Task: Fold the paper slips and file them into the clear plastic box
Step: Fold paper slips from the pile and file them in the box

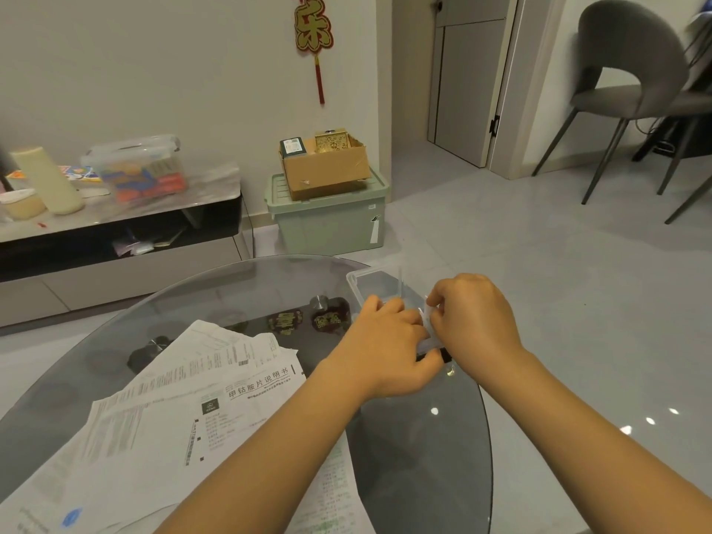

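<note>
Folded paper slip (428, 343) pinched between left hand (385, 343) and right hand (472, 319) beside clear plastic box (360, 281), far worktop (424, 437) edge: crease flat, then file upright.

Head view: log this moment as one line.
left hand: pinches folded slip | right hand: pinches same slip | clear plastic box: just behind hands | unfolded slips: piled on glass table

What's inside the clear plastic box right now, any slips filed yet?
The far part of the clear plastic box shows only see-through walls and no slips. Its near part is covered by the left hand and right hand, which pinch a folded paper slip together.
</note>
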The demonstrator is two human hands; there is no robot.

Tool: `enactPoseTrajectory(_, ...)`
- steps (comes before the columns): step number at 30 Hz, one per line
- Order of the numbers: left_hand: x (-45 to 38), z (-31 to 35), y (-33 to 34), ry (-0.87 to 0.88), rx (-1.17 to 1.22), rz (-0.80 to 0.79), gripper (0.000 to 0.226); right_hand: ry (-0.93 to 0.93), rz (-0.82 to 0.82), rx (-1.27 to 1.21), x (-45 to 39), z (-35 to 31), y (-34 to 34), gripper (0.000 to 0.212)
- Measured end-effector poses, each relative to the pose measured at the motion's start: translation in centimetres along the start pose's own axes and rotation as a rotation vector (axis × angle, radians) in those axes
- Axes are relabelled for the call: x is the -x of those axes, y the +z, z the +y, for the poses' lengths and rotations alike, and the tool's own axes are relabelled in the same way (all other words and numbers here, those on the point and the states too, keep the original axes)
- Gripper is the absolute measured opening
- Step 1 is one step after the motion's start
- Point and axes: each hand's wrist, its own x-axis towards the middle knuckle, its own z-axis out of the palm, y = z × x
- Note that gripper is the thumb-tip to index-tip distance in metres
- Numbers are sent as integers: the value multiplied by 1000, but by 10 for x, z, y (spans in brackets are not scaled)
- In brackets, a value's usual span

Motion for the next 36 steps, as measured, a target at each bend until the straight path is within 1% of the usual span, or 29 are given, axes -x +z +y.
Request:
enactPoseTrajectory(5, -1, 0, 2, 2, 21, 2, 71, 8, 36, -23, 0, -3, -3, 19)
enactPoseTrajectory(9, -2, 0, 1, -18, 22, 9, 49, 15, 19, -19, 2, -1, -3, 17)
enactPoseTrajectory(10, -1, 0, 0, -16, 20, 8, 48, 18, 9, -17, 2, -1, -4, 17)
enactPoseTrajectory(12, -1, 0, 2, -16, 7, 5, 53, 14, -20, -4, 2, -1, -4, 19)
enactPoseTrajectory(15, -2, 0, 4, -4, -11, 10, 77, -7, -80, 17, 1, -3, -4, 22)
enactPoseTrajectory(16, -2, 0, 4, -1, -2, 20, 79, -10, -101, 23, 1, -5, -5, 22)
enactPoseTrajectory(20, 0, -1, 6, 3, 36, 59, 70, 0, -188, 30, -3, -7, -9, 20)
enactPoseTrajectory(26, -3, -3, 8, -51, 161, 57, 55, -3, -295, -26, -7, -3, -14, 25)
enactPoseTrajectory(31, -3, -5, 8, -32, 119, 23, 60, 53, -255, -230, -9, 6, -20, 26)
enactPoseTrajectory(36, -4, -4, 5, -3, 81, -41, 69, 97, -233, -360, -9, 10, -21, 29)
